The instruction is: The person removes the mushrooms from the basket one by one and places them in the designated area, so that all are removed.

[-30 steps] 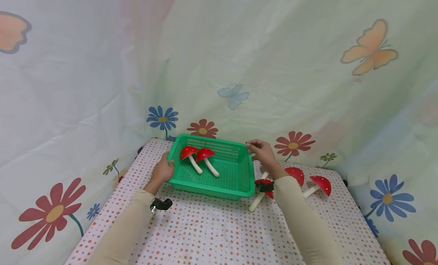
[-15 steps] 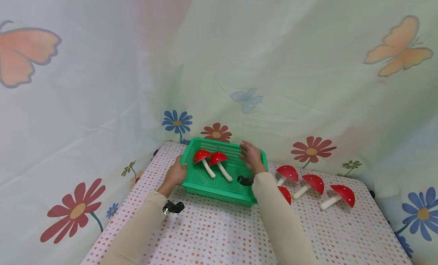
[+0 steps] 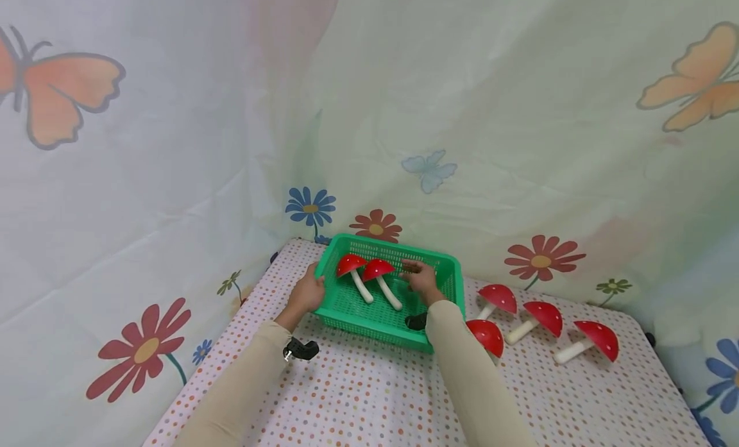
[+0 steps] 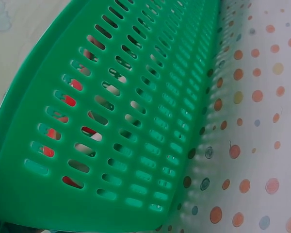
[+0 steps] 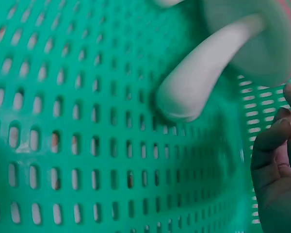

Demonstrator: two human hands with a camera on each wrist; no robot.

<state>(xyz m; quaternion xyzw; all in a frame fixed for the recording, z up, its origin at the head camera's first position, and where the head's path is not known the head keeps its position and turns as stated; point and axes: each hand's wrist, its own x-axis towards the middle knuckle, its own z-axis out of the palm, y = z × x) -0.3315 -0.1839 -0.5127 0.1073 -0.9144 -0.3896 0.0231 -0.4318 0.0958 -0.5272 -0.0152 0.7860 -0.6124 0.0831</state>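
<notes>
A green plastic basket [image 3: 375, 329] with slotted walls sits on the table. Inside it two toy mushrooms lie side by side, the left mushroom [image 3: 350, 264] and the right mushroom [image 3: 378, 269], with red white-dotted caps and white stems. My left hand [image 3: 306, 294] grips the basket's left rim, thumb over the edge. My right hand [image 3: 423, 280] is inside the basket, fingers loosely bent just right of the right mushroom's cap, holding nothing. In the right wrist view, a mushroom's white stem [image 5: 203, 68] stands apart from the fingers [image 5: 274, 165].
Several more red-capped mushrooms lie right of the basket; the nearest mushroom [image 3: 486, 337] is partly behind the right sleeve [image 3: 467, 363]. A dotted cloth [image 3: 358, 396] covers the table. A printed curtain [image 3: 491, 165] hangs behind and at the sides.
My right hand has left the basket's right back corner and moved left and down into the basket, towards the mushrooms. My left hand stays at the left rim. The head view has shifted.
</notes>
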